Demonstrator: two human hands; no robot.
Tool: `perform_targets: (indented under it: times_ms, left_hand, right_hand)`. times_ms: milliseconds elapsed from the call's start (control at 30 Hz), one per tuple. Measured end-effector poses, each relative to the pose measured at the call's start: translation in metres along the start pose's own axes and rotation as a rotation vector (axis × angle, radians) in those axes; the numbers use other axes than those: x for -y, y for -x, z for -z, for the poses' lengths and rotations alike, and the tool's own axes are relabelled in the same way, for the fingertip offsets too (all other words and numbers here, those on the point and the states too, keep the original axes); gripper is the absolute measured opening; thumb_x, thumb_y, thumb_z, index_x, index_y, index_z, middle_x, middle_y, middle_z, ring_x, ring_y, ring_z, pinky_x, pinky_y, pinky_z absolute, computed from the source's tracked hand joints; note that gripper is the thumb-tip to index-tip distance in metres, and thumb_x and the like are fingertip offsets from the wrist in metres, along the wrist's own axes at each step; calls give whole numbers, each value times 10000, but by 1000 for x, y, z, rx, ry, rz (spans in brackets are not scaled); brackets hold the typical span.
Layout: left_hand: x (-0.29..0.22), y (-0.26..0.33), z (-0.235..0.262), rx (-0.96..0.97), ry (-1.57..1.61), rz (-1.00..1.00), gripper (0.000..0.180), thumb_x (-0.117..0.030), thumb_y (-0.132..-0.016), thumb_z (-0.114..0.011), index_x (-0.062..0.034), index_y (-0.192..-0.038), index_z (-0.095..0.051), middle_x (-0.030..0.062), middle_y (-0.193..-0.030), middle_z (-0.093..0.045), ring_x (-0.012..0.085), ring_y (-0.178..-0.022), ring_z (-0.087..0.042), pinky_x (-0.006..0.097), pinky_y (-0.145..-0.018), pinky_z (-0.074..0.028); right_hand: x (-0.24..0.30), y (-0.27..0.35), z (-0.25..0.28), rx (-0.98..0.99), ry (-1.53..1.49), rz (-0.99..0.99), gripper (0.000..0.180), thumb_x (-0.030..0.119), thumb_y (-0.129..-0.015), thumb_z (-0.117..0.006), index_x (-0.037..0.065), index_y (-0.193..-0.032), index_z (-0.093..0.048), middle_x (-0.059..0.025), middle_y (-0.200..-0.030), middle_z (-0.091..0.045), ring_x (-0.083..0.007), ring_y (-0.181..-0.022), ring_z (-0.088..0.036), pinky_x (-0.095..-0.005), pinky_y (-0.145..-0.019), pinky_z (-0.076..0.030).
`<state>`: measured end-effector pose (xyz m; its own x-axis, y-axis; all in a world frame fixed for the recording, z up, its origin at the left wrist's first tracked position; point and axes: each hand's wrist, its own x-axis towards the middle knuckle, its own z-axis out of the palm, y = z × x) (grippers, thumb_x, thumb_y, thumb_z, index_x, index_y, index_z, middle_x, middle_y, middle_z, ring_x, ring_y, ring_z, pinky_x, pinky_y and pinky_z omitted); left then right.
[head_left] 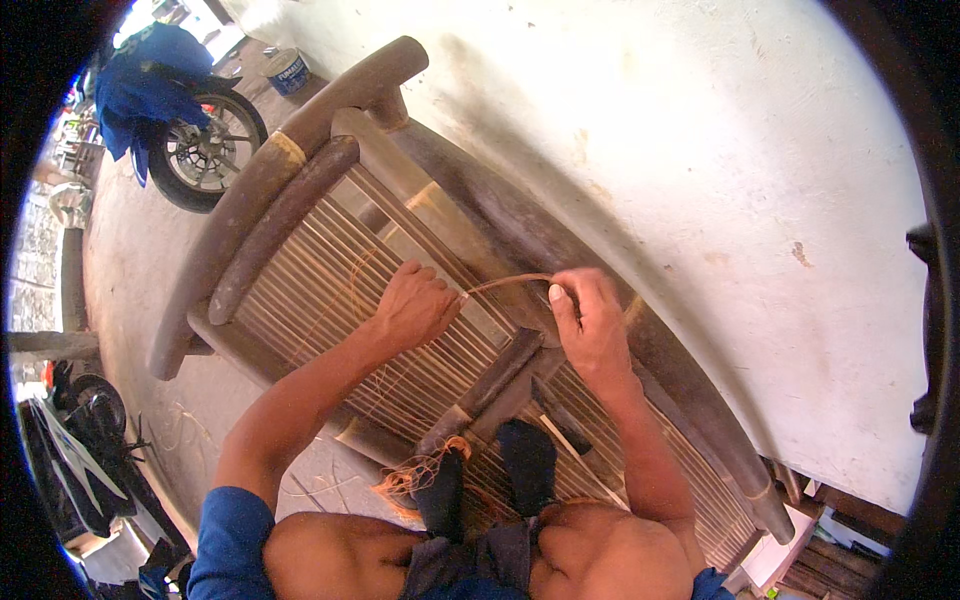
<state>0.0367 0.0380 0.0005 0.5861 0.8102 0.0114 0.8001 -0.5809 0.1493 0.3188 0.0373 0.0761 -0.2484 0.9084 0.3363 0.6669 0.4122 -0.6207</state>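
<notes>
Two dark-covered feet point(527, 455) sit at six o'clock in my feed, over the lower slats, between the person's bare knees. At seven o'clock a loose tangle of orange strands point(413, 478) lies against the left foot. At five o'clock I can make out a dark, tapered piece point(563, 415) beside a thin pale stick point(580, 455).

Around the centre I have the hands, well apart, with a brown strip point(512, 279) arching between them above the bench. The left hand point(418, 305), toward nine o'clock, is closed, one end of the strip at its thumb side. The right hand point(592, 325), toward three, pinches the strip between thumb and fingers.

Beneath, the slatted bench point(290, 145) of thick brown poles stretches from ten o'clock to five. Farther out, I see a pale wall point(720, 170) at two, a motorcycle wheel point(210, 148) under a blue cover point(155, 90) at ten, and a bucket point(288, 72) at eleven.
</notes>
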Motion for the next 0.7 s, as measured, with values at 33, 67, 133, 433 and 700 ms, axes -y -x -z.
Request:
perform_targets:
  times_ms: [33, 67, 133, 433, 700]
  left_hand:
    - [0, -2, 1, 47, 26, 32, 352, -340, -1014, -578, -91, -813, -723, 100, -691, -669, 300, -729, -618, 424, -811, -436]
    - [1, -4, 3, -3, 61, 56, 368, -344, -1018, -571, -90, -801, -725, 113, -686, -670, 319, -715, -622, 431, -810, -445]
    - [1, -8, 8, -7, 134, 137, 401, -353, -1026, -555, -89, -778, -727, 138, -676, -671, 356, -687, -630, 445, -807, -463]
    - [5, -16, 20, 172, 466, 271, 457, -422, -1021, -512, -107, -822, -777, 159, -769, -714, 397, -773, -672, 502, -842, -480]
    - [-9, -32, 25, 433, 33, 269, 689, -584, -1051, -383, -104, -717, -747, 133, -727, -726, 344, -713, -710, 501, -699, -498]
  right_hand:
    - [-1, -1, -5, -176, 268, 156, 231, 271, -986, -644, 49, -1044, -672, -136, -898, -653, -303, -808, -641, -418, -762, -536]
    - [-1, 4, -9, -173, 285, 127, 265, 204, -916, -685, 63, -1139, -661, -167, -1032, -647, -361, -915, -626, -463, -796, -536]
    - [4, 20, -30, -39, 62, 86, 280, 194, -935, -674, 53, -1176, -658, -161, -944, -653, -376, -847, -630, -480, -773, -537]
    - [6, 57, -141, 560, -1250, -968, 331, 345, -1071, -564, 109, -1300, -602, -20, -678, -616, -148, -531, -564, -327, -451, -451]
    - [14, 37, -181, 387, -1773, -1166, 316, 375, -1113, -458, 181, -883, -552, 50, -665, -534, -86, -501, -491, -269, -494, -384]
